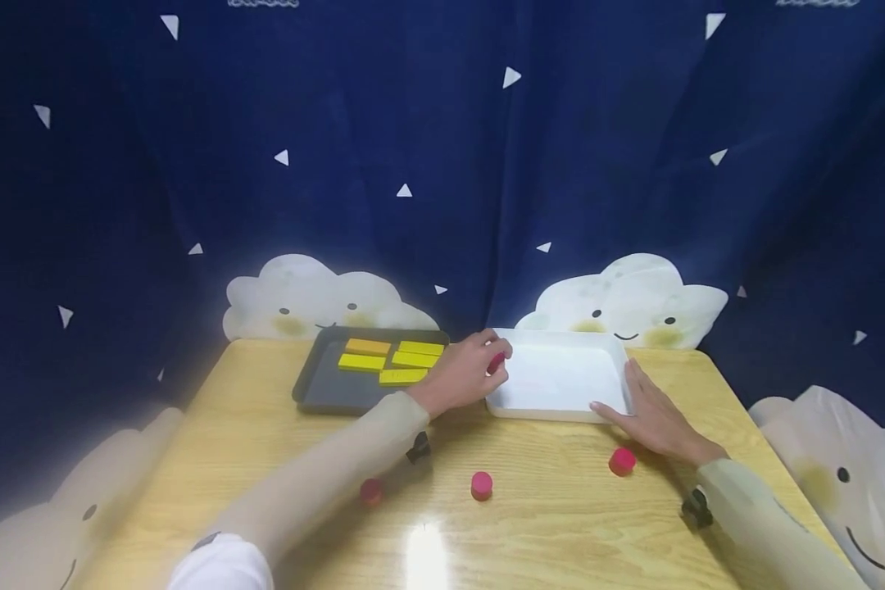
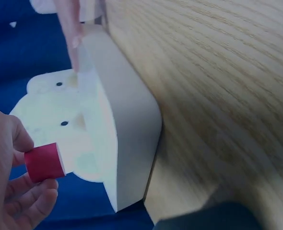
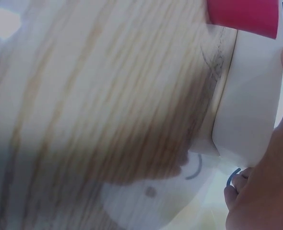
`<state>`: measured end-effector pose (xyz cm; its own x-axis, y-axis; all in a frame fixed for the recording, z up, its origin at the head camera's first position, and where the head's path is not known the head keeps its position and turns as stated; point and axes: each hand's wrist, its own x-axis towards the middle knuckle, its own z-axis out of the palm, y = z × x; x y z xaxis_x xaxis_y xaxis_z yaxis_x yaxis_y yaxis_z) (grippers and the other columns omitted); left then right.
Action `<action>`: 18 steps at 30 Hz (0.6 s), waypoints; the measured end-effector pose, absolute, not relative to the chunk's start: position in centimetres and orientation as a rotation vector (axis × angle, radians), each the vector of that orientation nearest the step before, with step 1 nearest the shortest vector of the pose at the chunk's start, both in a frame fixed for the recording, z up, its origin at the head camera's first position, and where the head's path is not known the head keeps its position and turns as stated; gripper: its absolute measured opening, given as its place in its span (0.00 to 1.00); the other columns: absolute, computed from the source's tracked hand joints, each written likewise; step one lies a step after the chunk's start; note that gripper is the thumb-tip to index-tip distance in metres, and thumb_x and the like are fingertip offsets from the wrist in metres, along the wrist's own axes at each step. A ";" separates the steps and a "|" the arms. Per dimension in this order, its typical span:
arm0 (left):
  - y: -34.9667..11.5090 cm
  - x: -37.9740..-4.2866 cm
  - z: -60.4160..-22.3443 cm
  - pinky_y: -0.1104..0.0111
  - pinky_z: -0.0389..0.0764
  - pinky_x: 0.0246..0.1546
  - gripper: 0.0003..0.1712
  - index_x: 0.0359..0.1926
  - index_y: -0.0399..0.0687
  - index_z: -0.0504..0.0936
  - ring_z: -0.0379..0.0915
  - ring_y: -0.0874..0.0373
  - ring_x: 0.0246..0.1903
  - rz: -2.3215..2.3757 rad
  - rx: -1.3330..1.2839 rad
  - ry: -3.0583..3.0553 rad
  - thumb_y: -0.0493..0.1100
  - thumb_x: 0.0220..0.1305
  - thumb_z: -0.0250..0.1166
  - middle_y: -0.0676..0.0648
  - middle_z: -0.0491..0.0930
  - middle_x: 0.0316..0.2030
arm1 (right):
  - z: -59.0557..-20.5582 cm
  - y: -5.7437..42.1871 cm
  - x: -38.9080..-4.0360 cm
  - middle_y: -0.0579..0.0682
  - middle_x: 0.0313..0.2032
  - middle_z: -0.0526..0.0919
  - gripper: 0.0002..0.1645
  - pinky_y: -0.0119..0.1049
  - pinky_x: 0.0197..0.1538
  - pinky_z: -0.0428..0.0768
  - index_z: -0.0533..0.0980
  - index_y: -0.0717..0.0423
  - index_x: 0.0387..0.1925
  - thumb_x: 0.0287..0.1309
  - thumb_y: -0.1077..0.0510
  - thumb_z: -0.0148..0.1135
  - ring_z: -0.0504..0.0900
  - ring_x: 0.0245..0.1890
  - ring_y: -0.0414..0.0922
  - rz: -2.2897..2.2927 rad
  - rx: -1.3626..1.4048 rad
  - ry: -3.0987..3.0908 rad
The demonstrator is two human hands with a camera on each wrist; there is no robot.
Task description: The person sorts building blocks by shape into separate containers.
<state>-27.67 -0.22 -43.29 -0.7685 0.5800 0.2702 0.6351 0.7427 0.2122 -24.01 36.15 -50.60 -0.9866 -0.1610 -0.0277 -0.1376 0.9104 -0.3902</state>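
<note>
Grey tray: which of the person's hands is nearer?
Left hand, near the right end of the grey tray; the right hand is farther off, at the white tray.

The head view looks forward and down from above; close, tilted wrist views share the white tray (image 1: 560, 378).

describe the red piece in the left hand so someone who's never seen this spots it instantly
On the wooden table, find the white tray, right of the dark tray. At its left end, the left hand grips a short red cylinder. Unlike the other red cylinders, which sit on the tabletop, this one is held.
</note>
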 end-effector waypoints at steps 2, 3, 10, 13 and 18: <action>0.6 -27.8 -43.6 0.72 0.87 0.48 0.15 0.59 0.57 0.83 0.77 0.61 0.43 -0.404 -0.958 -2.759 0.50 0.75 0.62 0.51 0.80 0.53 | -50.7 36.2 -24.0 0.73 0.83 0.35 0.76 0.76 0.78 0.48 0.32 0.70 0.83 0.68 0.21 0.57 0.42 0.82 0.74 -0.610 -0.227 3.005; 0.9 -27.9 -43.8 0.74 0.86 0.46 0.15 0.58 0.57 0.83 0.77 0.61 0.42 -0.390 -0.958 -2.754 0.51 0.75 0.62 0.51 0.80 0.53 | -50.8 36.2 -24.0 0.73 0.83 0.35 0.76 0.76 0.78 0.48 0.31 0.69 0.83 0.68 0.21 0.57 0.42 0.82 0.74 -0.611 -0.223 3.001; 2.7 -28.9 -45.5 0.80 0.81 0.37 0.12 0.54 0.55 0.83 0.76 0.61 0.40 -0.256 -0.996 -2.666 0.50 0.76 0.61 0.52 0.81 0.47 | -50.9 36.3 -24.0 0.72 0.83 0.34 0.76 0.77 0.77 0.48 0.30 0.68 0.84 0.68 0.20 0.56 0.42 0.82 0.74 -0.595 -0.212 2.992; 3.2 -29.2 -46.2 0.79 0.80 0.35 0.11 0.52 0.55 0.83 0.75 0.60 0.40 -0.225 -1.007 -2.655 0.49 0.76 0.60 0.52 0.80 0.45 | -50.9 36.3 -24.1 0.73 0.83 0.34 0.76 0.77 0.77 0.47 0.30 0.68 0.84 0.67 0.20 0.56 0.42 0.82 0.74 -0.595 -0.208 2.993; 3.8 -29.7 -47.2 0.76 0.80 0.33 0.10 0.51 0.54 0.83 0.76 0.59 0.40 -0.182 -1.023 -2.638 0.47 0.75 0.60 0.52 0.80 0.43 | -50.8 36.1 -24.0 0.73 0.83 0.35 0.76 0.77 0.77 0.47 0.30 0.68 0.84 0.67 0.20 0.57 0.42 0.82 0.74 -0.595 -0.208 2.999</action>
<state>-29.69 3.80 -47.23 -0.6990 0.6366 0.3256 0.6753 0.7375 0.0077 -24.04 36.10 -50.83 -0.9878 -0.1475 -0.0496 -0.1174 0.9156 -0.3846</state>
